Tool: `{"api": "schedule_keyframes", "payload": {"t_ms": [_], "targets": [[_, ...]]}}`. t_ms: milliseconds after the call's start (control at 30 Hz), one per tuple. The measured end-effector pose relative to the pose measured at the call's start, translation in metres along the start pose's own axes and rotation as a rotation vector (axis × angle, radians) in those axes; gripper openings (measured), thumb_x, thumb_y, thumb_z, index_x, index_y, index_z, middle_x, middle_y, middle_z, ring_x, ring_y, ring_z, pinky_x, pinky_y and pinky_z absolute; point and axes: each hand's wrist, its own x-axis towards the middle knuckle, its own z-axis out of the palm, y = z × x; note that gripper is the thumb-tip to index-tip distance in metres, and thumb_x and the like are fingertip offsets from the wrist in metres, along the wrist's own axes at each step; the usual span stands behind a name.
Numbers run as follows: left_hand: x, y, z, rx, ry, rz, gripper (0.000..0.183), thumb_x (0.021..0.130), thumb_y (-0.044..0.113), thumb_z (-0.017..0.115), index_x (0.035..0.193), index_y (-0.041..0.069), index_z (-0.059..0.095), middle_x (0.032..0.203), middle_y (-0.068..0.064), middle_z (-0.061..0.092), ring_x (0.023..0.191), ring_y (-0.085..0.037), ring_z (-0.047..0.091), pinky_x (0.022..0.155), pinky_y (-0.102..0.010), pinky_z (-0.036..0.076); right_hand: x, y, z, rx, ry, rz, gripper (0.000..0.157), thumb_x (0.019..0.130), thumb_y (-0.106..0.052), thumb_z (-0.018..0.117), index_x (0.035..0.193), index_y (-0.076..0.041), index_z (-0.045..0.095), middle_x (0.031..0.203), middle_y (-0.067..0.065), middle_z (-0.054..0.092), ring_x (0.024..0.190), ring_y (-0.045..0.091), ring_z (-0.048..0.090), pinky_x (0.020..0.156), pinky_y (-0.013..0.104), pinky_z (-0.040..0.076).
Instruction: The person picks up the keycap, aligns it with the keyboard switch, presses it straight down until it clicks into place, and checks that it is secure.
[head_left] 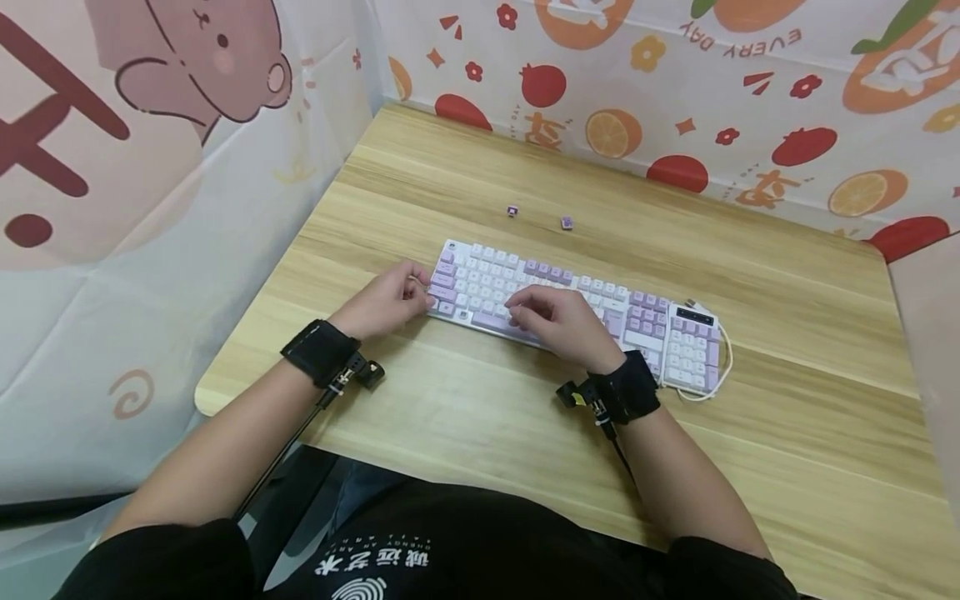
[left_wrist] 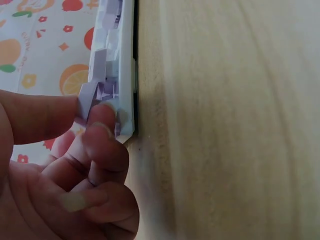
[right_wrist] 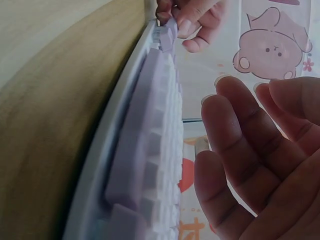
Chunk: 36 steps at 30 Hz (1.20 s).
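A white and lilac keyboard [head_left: 487, 279] lies on the table, its left end toward my left hand [head_left: 386, 302]. That hand's thumb and forefinger pinch a lilac keycap [left_wrist: 86, 100] at the keyboard's near left corner. In the left wrist view the keycap stands tilted, beside a gap in the row. My right hand [head_left: 566, 327] hovers over the middle of the keyboard. Its fingers are loosely bent, with nothing visible between them, as the right wrist view also shows. The long lilac space bar [right_wrist: 137, 140] runs along the near edge there.
Two small purple pieces, one on the left [head_left: 512, 211] and one on the right [head_left: 567, 223], lie on the table [head_left: 787, 433] behind the keyboard. A white cable [head_left: 726, 358] loops around the keyboard's right end. Printed curtains [head_left: 487, 50] hang behind and to the left.
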Motion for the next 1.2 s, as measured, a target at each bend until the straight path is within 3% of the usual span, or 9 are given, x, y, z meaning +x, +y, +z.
{"api": "schedule_keyframes", "payload": {"t_ms": [133,267,500,700,1000,1200], "targets": [[0.001,0.002,-0.001,0.029,-0.001,0.008,0.025,0.089,0.011,0.06,0.107,0.0,0.047,0.075,-0.009,0.054,0.06,-0.018,0.046,0.052,-0.029,0.038,-0.001,-0.003,0.002,0.004,-0.011,0.011,0.024,0.093,-0.031,0.058,0.102,-0.012,0.069,0.087,0.001,0.069,0.077,0.009,0.06,0.071,0.037,0.051],[0.003,-0.003,-0.003,-0.006,-0.012,-0.02,0.025,0.087,0.012,0.063,0.102,0.0,0.048,0.072,-0.005,0.054,0.059,-0.016,0.046,0.05,-0.025,0.037,-0.002,-0.004,0.004,0.016,-0.016,0.012,0.025,0.092,-0.033,0.058,0.101,-0.013,0.069,0.088,-0.001,0.069,0.077,0.01,0.059,0.069,0.038,0.049],[0.011,-0.008,-0.01,-0.139,-0.116,-0.135,0.029,0.086,0.012,0.064,0.103,-0.003,0.046,0.071,-0.007,0.064,0.06,-0.017,0.055,0.051,-0.024,0.044,-0.001,0.003,0.007,0.008,-0.025,0.0,0.027,0.093,-0.035,0.057,0.102,-0.013,0.069,0.088,-0.003,0.069,0.077,0.01,0.061,0.067,0.036,0.051],[0.011,-0.01,-0.016,-0.168,-0.179,-0.173,0.026,0.089,0.016,0.062,0.102,0.0,0.047,0.071,-0.007,0.067,0.053,-0.014,0.05,0.045,-0.022,0.037,-0.001,0.005,0.009,-0.002,-0.032,0.009,0.026,0.093,-0.035,0.056,0.102,-0.014,0.069,0.088,-0.005,0.068,0.073,0.009,0.058,0.064,0.035,0.049],[0.012,-0.01,-0.02,-0.001,-0.154,-0.219,0.032,0.083,0.027,0.068,0.088,0.005,0.045,0.049,0.003,0.046,0.044,-0.014,0.042,0.04,-0.025,0.032,-0.002,0.006,0.011,-0.015,-0.045,0.024,0.024,0.093,-0.033,0.057,0.103,-0.016,0.069,0.09,-0.004,0.069,0.07,0.01,0.054,0.062,0.034,0.047],[0.018,-0.014,-0.02,0.015,-0.168,-0.232,0.032,0.082,0.026,0.07,0.088,0.005,0.047,0.047,0.002,0.048,0.041,-0.017,0.049,0.039,-0.025,0.037,-0.001,0.006,0.012,0.002,-0.03,-0.006,0.025,0.093,-0.033,0.057,0.103,-0.014,0.069,0.092,0.0,0.07,0.074,0.01,0.057,0.064,0.035,0.049]]}}
